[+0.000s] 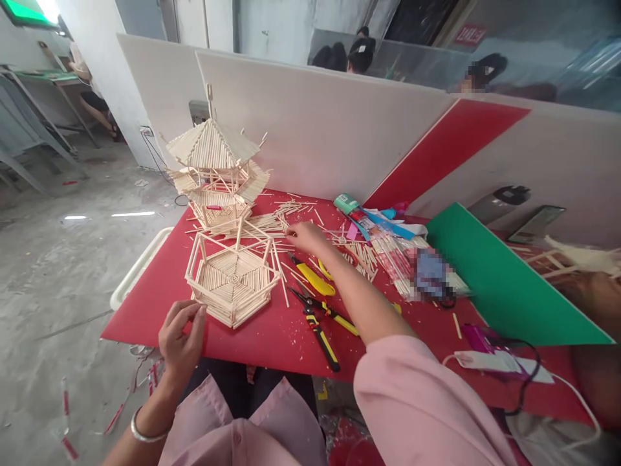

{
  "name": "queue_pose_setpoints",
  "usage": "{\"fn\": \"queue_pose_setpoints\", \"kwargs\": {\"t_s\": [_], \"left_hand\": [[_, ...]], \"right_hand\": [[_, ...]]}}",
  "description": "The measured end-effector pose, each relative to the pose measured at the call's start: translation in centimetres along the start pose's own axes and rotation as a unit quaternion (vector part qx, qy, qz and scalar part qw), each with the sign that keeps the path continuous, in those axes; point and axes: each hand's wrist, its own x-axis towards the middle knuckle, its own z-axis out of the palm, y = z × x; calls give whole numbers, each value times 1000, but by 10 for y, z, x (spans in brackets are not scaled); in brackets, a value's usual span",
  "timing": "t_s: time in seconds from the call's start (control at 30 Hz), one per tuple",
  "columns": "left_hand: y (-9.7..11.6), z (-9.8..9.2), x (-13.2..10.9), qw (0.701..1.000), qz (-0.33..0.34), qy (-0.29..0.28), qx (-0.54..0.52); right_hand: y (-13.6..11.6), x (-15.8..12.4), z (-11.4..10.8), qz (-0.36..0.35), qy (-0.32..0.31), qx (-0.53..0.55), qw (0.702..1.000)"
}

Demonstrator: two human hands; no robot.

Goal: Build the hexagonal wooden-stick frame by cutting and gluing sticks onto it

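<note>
A six-sided frame of pale wooden sticks (236, 278) stands on the red tabletop, with a radial stick floor and a low railing. My left hand (180, 336) is beside its front left corner, fingers curled and thumb close to the forefinger; anything between them is too small to make out. My right hand (305, 237) reaches into a heap of loose wooden sticks (276, 223), its fingertips pinched together. Whatever they hold is hidden. Behind the frame rises a tiered stick pagoda (213, 152) with a pointed roof.
Yellow-and-black pliers (320, 333) and a yellow-handled cutter (315, 278) lie near my right forearm. Bagged sticks (392, 259) and a green-labelled container (345, 204) are farther right. A green board (509, 278) leans there. White partitions (310, 123) stand behind the table.
</note>
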Motion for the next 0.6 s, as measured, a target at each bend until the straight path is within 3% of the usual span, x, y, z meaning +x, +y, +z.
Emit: {"fn": "queue_pose_setpoints", "kwargs": {"t_s": [0.1, 0.23, 0.43, 0.6], "left_hand": [[3, -6, 9, 999, 7, 40, 16], [2, -17, 17, 998, -6, 63, 22], [0, -19, 24, 996, 11, 79, 26], [10, -27, 30, 992, 54, 109, 18]], "right_hand": [[-7, 39, 19, -43, -42, -63, 996], [-12, 58, 31, -104, -67, -137, 983], [-11, 62, 28, -125, -75, -193, 970], [2, 42, 4, -92, -42, -207, 973]]}}
